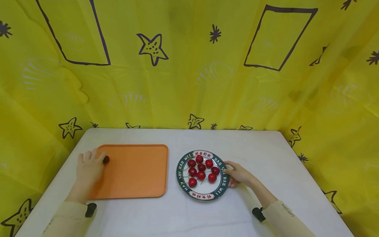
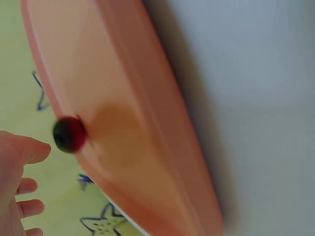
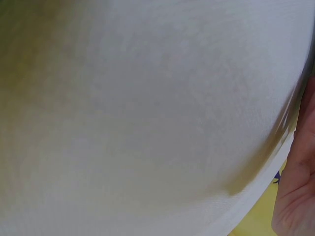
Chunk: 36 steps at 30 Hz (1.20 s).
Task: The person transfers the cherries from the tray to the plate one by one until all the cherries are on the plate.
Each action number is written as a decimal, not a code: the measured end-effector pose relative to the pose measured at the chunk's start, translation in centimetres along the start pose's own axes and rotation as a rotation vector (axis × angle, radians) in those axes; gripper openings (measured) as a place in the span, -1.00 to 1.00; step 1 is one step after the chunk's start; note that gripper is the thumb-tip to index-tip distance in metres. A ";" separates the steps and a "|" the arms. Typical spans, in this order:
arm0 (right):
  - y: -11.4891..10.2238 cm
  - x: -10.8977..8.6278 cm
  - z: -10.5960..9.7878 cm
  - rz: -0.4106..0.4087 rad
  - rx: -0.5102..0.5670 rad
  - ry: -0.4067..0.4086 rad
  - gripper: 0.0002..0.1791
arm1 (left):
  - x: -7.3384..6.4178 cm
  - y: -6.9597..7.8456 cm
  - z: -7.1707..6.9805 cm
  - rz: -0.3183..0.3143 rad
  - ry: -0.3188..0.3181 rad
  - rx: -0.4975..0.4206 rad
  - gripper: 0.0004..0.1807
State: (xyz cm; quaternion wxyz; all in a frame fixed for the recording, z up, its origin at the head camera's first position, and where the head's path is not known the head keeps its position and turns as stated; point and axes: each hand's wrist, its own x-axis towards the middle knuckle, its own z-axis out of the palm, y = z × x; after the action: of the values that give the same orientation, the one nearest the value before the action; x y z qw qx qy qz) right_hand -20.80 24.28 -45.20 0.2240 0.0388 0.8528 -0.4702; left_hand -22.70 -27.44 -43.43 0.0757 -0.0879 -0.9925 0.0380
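Observation:
My left hand point(image 1: 89, 168) is over the left end of an orange rectangular tray point(image 1: 134, 172), fingers spread. Beside its thumb is a small dark round fruit point(image 1: 106, 159). In the left wrist view that fruit point(image 2: 70, 134) looks blurred, dark green on one side and red on the other, and a gap separates it from the thumb point(image 2: 37, 150). My right hand point(image 1: 239, 173) grips the right rim of a round plate point(image 1: 180, 171), thumb on top and fingers lower down. Several red cherries point(image 1: 201, 175) with green stems lie on the plate.
A white cloth covers the table point(image 1: 192, 217), with the tray left and the plate right of centre. A yellow curtain point(image 1: 183, 82) printed with starfish stands behind and along both sides. Black bands point(image 1: 90, 210) sit at both wrists.

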 end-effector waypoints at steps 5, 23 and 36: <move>-0.1 0.0 0.0 0.000 -0.002 0.001 -0.49 | 0.4 -1.4 0.6 -0.018 -0.053 -0.010 -0.55; 0.2 0.2 0.1 0.005 -0.012 0.016 -0.50 | 1.2 -2.5 1.1 -0.042 -0.134 -0.020 -0.59; 0.2 0.2 0.1 0.009 -0.008 0.018 -0.49 | 0.7 -2.4 1.8 -0.040 -0.113 -0.037 -0.65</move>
State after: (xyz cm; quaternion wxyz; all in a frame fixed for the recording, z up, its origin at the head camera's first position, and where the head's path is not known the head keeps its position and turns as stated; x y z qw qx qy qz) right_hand -20.90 24.27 -45.44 0.2184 0.0460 0.8564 -0.4656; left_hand -24.07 -29.82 -44.94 0.0187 -0.0673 -0.9973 0.0230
